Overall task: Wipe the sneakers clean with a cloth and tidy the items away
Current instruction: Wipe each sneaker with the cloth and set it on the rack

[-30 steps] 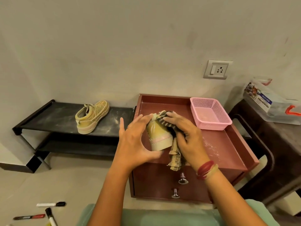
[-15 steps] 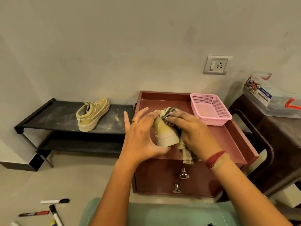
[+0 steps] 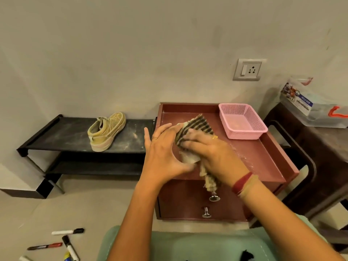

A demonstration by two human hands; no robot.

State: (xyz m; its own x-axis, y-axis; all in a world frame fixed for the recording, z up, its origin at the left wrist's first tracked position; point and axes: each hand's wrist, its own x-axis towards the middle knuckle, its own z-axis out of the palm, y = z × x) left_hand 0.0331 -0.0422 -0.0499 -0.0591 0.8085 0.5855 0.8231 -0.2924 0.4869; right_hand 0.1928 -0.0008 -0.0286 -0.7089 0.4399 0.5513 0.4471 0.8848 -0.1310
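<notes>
My left hand (image 3: 163, 153) grips a tan sneaker (image 3: 189, 159) from its left side, thumb under it, above the front of the maroon cabinet top (image 3: 263, 157). Most of that sneaker is hidden by my hands and the cloth. My right hand (image 3: 211, 149) presses a striped cloth (image 3: 195, 125) over the sneaker's top; the cloth's tail hangs down past my wrist. A second tan sneaker (image 3: 106, 131) stands alone on the black shoe rack (image 3: 62, 136) to the left.
A pink mesh basket (image 3: 243, 120) sits at the back right of the cabinet top. Two drawer knobs (image 3: 214, 197) stick out of the cabinet front. Several markers (image 3: 67, 231) lie on the floor at lower left. A clear bag (image 3: 308, 104) rests on a dark table at right.
My right hand has slid the cloth up and over the held sneaker, which it now covers more. The view has tilted slightly.
</notes>
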